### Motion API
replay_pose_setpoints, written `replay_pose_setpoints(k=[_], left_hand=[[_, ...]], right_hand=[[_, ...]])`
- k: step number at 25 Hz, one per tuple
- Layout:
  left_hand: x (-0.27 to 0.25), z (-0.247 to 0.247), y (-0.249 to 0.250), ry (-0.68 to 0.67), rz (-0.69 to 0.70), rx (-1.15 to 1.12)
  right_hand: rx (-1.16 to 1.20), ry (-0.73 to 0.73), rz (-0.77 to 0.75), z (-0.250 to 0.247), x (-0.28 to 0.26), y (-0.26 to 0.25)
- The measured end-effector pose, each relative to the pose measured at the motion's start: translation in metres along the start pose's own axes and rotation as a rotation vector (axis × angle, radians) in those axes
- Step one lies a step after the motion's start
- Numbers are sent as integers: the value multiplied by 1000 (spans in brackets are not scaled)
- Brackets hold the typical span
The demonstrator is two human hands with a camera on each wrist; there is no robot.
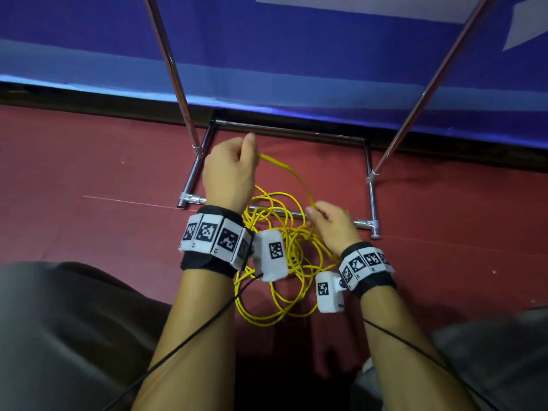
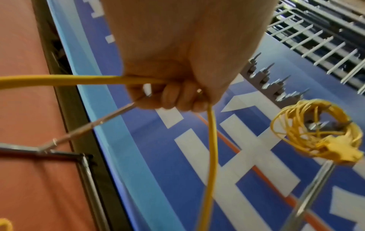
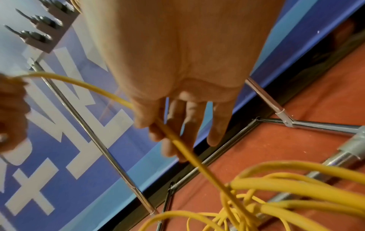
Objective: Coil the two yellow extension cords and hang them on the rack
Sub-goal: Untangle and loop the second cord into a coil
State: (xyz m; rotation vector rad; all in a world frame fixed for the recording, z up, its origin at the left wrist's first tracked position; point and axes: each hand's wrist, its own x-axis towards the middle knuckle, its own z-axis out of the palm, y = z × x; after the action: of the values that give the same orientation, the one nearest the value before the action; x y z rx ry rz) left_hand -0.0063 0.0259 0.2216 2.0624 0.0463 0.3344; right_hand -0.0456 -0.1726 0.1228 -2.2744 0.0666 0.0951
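Between the two hands, a single strand of the loose yellow cord (image 1: 292, 170) is running in a shallow arc, its long axis going from the left hand (image 1: 229, 170) down and across to the right hand (image 1: 333, 223). The left grip is clenching the strand in a fist, the cord entering at the thumb side and leaving below the little finger in the left wrist view. The right grip is pinching the same strand between thumb and fingertips (image 3: 156, 132), the other fingers lying nearly straight. Below and nearer than both grips, the rest of this cord is lying in untidy loops on the red floor (image 1: 89, 173), draped over the near bar of the chrome rack base (image 1: 370, 203). Two slanted chrome poles (image 1: 169, 66) are rising on either side of the hands. Beyond the grips, a blue banner (image 1: 296, 54) is carrying large white characters, too blurred to read. A second, coiled cord (image 2: 316, 129) is hanging on the rack's hooks (image 2: 272, 84), its yellow socket block at the bottom. Both wrists are wearing bands with black-and-white square markers (image 1: 207, 232).
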Motion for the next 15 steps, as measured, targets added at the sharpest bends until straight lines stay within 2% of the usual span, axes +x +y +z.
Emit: replay_pose_setpoints(k=[2, 3, 5, 7, 10, 12, 15], left_hand=[[1, -3, -17, -125, -170, 249], [1, 0, -21, -180, -189, 277], [-6, 12, -13, -277, -143, 187], [-15, 26, 3, -321, -38, 138], [-19, 28, 13, -238, 73, 21], [-17, 26, 19, -199, 115, -175], [-16, 26, 27, -139, 104, -451]], right_hand=[[-7, 136, -36, -12, 5, -2], [-10, 165, -92, -19, 7, -11], [-30, 171, -223, -24, 7, -33], [-35, 189, -322, -25, 2, -58], [43, 239, -419, -31, 0, -82], [120, 188, -370, -30, 7, -75], [200, -74, -109, -6, 8, -39]])
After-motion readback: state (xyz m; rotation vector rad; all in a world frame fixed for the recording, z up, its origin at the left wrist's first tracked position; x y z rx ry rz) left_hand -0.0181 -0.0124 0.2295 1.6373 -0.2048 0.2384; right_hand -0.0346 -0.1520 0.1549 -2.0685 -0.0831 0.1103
